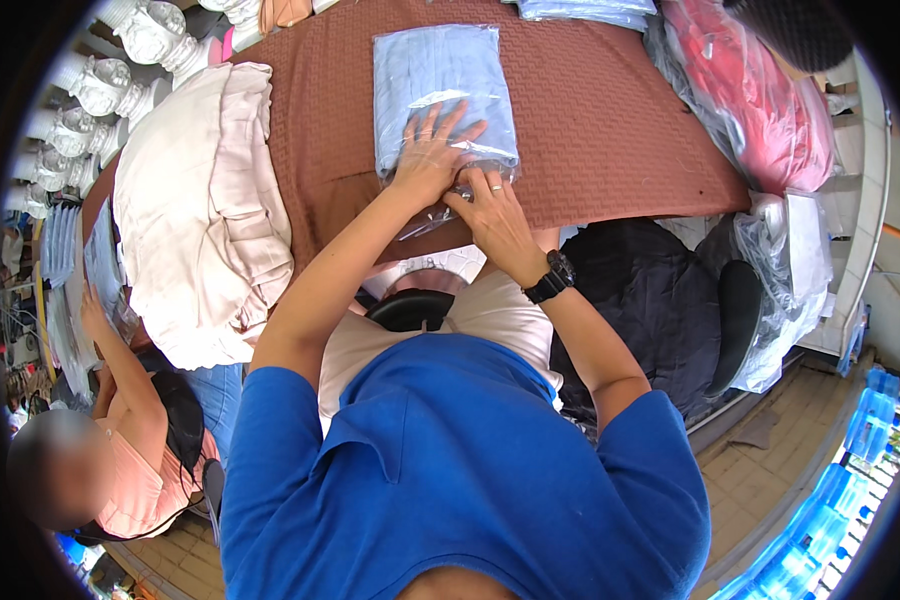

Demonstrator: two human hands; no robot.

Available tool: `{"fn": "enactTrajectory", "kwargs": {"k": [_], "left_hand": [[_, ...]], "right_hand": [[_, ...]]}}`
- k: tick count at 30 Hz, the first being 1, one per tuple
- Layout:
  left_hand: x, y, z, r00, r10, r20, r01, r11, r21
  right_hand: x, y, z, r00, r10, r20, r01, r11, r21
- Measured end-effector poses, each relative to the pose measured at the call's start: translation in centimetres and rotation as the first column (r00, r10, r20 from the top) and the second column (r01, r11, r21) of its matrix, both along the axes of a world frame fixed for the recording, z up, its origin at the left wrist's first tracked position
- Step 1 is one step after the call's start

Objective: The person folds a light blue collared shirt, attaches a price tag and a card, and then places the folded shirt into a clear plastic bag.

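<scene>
A folded light blue garment (pixel 440 65) lies flat inside a clear plastic bag (pixel 505 135) on a table with a brown patterned cloth (pixel 590 130). My left hand (pixel 432 158) rests on top of the bag near its close end, fingers spread flat. Beside it, my right hand (pixel 492 212), with a ring and a black wristwatch, has its fingers bent and pressed on the bag's loose near end. The crumpled plastic of that end shows under both hands and hangs toward the table's near edge. My right fingertips are partly hidden.
A stack of cream folded fabric (pixel 200 210) lies at the left. Pink-red bagged fabric (pixel 760 95) is at the far right, and light blue bagged garments (pixel 590 10) at the back. A black bundle (pixel 630 300) sits below the right side. Another person (pixel 150 430) works at the lower left.
</scene>
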State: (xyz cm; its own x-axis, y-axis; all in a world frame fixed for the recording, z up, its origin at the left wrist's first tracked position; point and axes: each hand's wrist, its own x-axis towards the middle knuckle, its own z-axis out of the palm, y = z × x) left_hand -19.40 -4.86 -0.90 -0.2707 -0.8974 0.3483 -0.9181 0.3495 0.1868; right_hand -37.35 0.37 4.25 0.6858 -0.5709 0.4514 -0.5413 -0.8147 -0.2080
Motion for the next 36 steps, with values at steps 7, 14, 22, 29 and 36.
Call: {"fn": "enactTrajectory", "kwargs": {"k": [7, 14, 22, 29, 36], "left_hand": [[0.0, 0.2, -0.3, 1.0, 0.0, 0.028, 0.001, 0.998, -0.061], [0.1, -0.1, -0.1, 1.0, -0.01, 0.024, 0.011, 0.999, -0.05], [0.3, 0.2, 0.5, 1.0, -0.019, 0.011, 0.019, 1.0, -0.01], [0.6, 0.1, 0.4, 1.0, -0.01, 0.013, 0.01, 1.0, -0.02], [0.5, 0.2, 1.2, 1.0, -0.01, 0.029, 0.009, 0.999, 0.047]], "right_hand": [[-0.4, -2.0, 0.8, 0.959, 0.222, -0.176, -0.253, 0.95, -0.18], [-0.4, -2.0, 0.0, 0.961, 0.211, -0.18, -0.254, 0.929, -0.268], [-0.7, -3.0, 0.0, 0.948, 0.165, -0.271, -0.238, 0.935, -0.264], [-1.1, -3.8, 0.2, 0.908, 0.275, -0.316, -0.329, 0.935, -0.132], [-1.8, -5.0, 0.5, 0.981, 0.187, -0.055, -0.19, 0.98, -0.066]]}}
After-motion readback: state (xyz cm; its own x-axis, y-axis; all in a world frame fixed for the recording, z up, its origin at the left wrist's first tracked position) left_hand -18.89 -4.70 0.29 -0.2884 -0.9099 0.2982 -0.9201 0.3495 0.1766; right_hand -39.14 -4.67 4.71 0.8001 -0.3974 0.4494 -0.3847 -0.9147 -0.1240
